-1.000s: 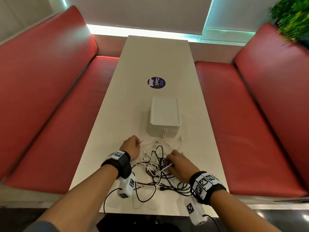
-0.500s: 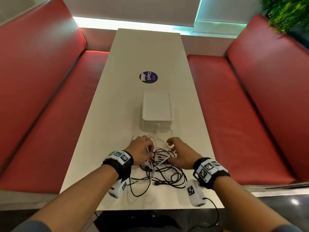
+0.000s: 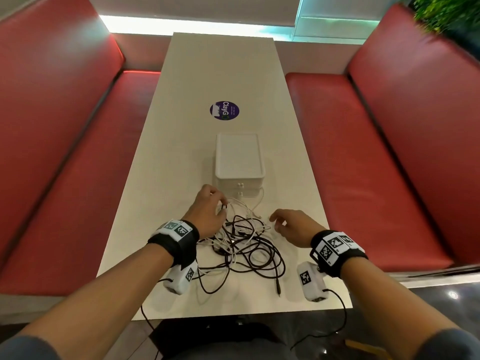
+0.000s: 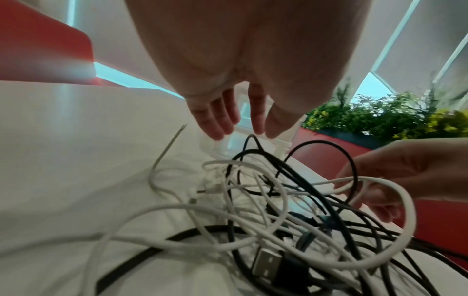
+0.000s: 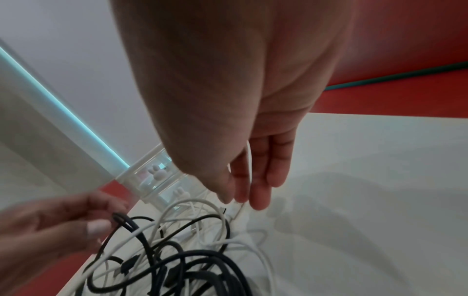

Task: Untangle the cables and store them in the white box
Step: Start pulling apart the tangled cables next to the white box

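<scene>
A tangle of black and white cables (image 3: pixel 249 245) lies on the white table (image 3: pixel 220 74) just in front of the shut white box (image 3: pixel 237 157). My left hand (image 3: pixel 220 203) is at the tangle's far left corner, close to the box, and pinches a raised loop of black cable (image 5: pixel 121 218) between thumb and fingertip. My right hand (image 3: pixel 275 222) is at the tangle's right side with a white cable (image 5: pixel 249 160) running between its curled fingers. One black plug end (image 3: pixel 278 287) trails toward the table's near edge.
Red benches stand on the left (image 3: pixel 65 178) and right (image 3: pixel 363 165) of the narrow table. A purple round sticker (image 3: pixel 224 111) lies beyond the box. A green plant (image 3: pixel 446 16) is at the far right. The wrist cameras' leads hang over the near edge (image 3: pixel 233 315).
My hands have moved apart: the right one drew away to the right with the white cable, and the tangle has spread out. The left hand stays near the box.
</scene>
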Demonstrator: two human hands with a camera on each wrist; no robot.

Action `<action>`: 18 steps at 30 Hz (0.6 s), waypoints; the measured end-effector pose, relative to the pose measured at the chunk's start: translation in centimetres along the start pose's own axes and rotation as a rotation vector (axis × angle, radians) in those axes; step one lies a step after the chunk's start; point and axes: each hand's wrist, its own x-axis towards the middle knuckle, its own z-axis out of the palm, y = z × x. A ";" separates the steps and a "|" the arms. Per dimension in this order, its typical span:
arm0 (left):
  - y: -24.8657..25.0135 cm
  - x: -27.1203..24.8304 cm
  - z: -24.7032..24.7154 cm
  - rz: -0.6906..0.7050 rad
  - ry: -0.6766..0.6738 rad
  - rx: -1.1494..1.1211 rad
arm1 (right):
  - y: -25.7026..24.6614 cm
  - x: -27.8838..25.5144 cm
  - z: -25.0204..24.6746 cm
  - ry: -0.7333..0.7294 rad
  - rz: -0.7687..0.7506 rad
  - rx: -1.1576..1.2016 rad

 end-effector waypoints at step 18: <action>0.3 0.6 1.4 -0.217 -0.272 0.028 | -3.3 4.3 1.0 0.155 -0.009 -0.078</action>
